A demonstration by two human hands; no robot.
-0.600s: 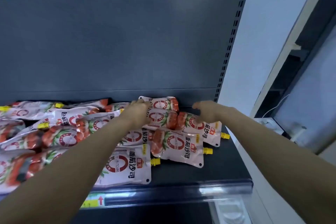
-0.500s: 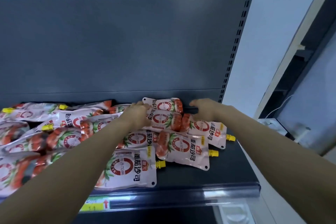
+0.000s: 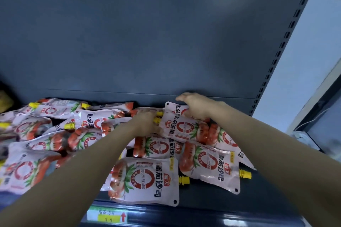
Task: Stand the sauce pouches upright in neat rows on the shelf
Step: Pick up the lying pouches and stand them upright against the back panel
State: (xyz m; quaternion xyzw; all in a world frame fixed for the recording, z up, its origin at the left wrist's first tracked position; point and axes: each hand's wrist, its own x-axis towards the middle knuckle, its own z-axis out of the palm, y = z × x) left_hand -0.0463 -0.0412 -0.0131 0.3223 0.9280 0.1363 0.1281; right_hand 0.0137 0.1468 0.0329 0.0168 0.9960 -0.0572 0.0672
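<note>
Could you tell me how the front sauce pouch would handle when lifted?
Probably floppy: the front sauce pouch bulges and lies flat. Its glossy film looks slippery. Its yellow spout sits at one end, so it may tip.

Back panel (image 3: 147,42): dark grey sheet metal, plain, rising behind the shelf (image 3: 206,199).
Upright (image 3: 282,46): slotted, along the panel's right edge.
Wall (image 3: 313,33): pale bluish-white, above and to the right.
Frame (image 3: 317,91): light-coloured, slanted, far right.
Light: soft, even.
</note>
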